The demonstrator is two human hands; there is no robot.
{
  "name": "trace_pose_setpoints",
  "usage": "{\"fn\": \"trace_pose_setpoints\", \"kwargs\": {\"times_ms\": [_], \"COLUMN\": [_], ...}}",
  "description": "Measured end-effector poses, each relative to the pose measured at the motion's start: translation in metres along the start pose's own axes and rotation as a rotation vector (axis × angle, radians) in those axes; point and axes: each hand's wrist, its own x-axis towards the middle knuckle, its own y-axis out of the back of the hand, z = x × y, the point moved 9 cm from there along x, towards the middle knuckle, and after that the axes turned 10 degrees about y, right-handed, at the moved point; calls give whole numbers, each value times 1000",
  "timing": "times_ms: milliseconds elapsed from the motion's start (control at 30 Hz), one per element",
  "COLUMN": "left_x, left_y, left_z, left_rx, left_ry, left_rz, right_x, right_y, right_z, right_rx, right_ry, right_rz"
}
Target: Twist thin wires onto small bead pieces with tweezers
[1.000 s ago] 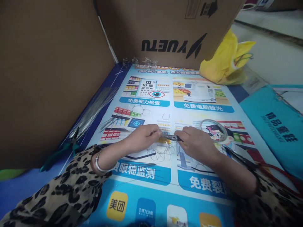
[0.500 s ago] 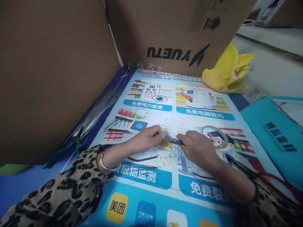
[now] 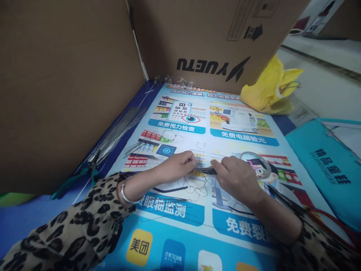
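My left hand (image 3: 180, 165) is closed in a pinch on thin wire near the middle of the printed sheet (image 3: 207, 150). From the right, my right hand (image 3: 237, 175) wraps round dark pliers (image 3: 207, 171), their jaws pointing left and reaching my left fingertips. Below the pliers hangs or lies a looped thin wire piece (image 3: 197, 186); whether it touches the sheet I cannot tell. Its join to the wire in my left fingers is too fine to make out. A clear tape roll (image 3: 255, 165) lies just beyond my right hand.
Green-handled cutters (image 3: 91, 169) and a bundle of straight wires (image 3: 118, 131) lie left. Cardboard (image 3: 211, 34) stands behind. A yellow bag (image 3: 266, 90), a teal bag (image 3: 324, 162) and red-handled scissors (image 3: 293, 203) are at the right.
The pliers have turned slightly and their jaws sit a little lower beside my left fingertips. Both hands keep nearly the same places; the view has shifted slightly.
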Motion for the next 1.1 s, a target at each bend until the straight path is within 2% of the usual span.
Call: {"fn": "trace_pose_setpoints", "kwargs": {"times_ms": [600, 767, 1100], "left_x": [4, 3, 1], "left_y": [-5, -5, -5], "left_z": [-7, -5, -4], "left_rx": [-73, -46, -3], "left_ry": [-17, -49, 11], "left_rz": [-24, -24, -39], "right_x": [-3, -3, 2], "right_y": [-7, -11, -7], "right_z": [9, 6, -1], "right_rx": [97, 86, 110], "right_ry": [1, 9, 14], "right_rz": [-30, -39, 9]}}
